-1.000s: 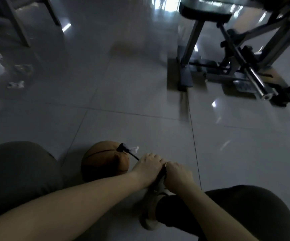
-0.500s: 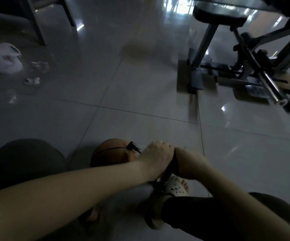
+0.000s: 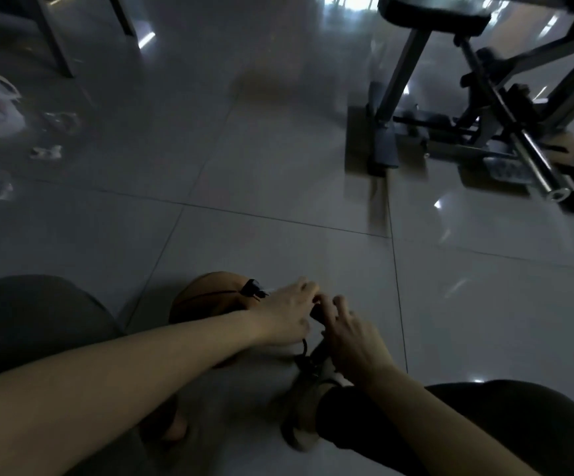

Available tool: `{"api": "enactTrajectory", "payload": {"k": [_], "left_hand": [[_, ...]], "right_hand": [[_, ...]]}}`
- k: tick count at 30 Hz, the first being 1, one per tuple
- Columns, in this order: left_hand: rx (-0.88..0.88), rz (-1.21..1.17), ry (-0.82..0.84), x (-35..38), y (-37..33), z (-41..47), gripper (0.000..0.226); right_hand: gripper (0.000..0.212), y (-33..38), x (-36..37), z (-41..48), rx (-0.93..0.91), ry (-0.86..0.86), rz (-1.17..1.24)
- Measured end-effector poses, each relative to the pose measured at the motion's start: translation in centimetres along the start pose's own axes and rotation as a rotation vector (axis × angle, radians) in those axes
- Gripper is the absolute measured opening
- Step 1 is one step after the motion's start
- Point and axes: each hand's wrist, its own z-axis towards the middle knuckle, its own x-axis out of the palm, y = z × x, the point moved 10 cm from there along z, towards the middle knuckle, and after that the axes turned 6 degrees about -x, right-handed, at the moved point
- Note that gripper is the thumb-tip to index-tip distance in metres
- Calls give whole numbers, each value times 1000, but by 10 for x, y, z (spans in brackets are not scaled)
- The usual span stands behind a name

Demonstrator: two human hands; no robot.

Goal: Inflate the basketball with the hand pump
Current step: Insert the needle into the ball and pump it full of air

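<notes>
Both left hand (image 3: 284, 316) and right hand (image 3: 351, 334) mostly hide the pump (image 3: 317, 353).

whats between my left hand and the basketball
Head view: the pump's black hose connector, sitting on the basketball just beside the left hand.

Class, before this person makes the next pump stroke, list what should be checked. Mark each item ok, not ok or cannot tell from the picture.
1. Both hands on the pump handle: the left hand and right hand curl round it. Ok.
2. Black connector seated in the basketball: it sits at the ball's top, but the needle depth is hidden. Cannot tell.
3. Hose free of kinks: only a short curve shows below the left hand. Cannot tell.
4. Pump base pinned by the shoe: too dark and blurred. Cannot tell.
5. Basketball resting on the floor: ok.
</notes>
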Motion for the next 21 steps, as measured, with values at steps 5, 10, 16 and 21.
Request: {"api": "enactTrajectory", "payload": {"k": [5,10,16,21], "left_hand": [[-158,32,10,-40,42,-25,14],[-324,219,-101,-56,78,-45,18],[-453,216,-198,-38,154,-61,42],[-664,140,-138,2,218,-71,100]], "right_hand": [[83,32,-42,-15,-91,14,-180],[61,68,-90,-22,-50,-196,-252],[58,62,-33,-2,13,-172,-257],[62,81,18,9,-61,-43,-173]]}}
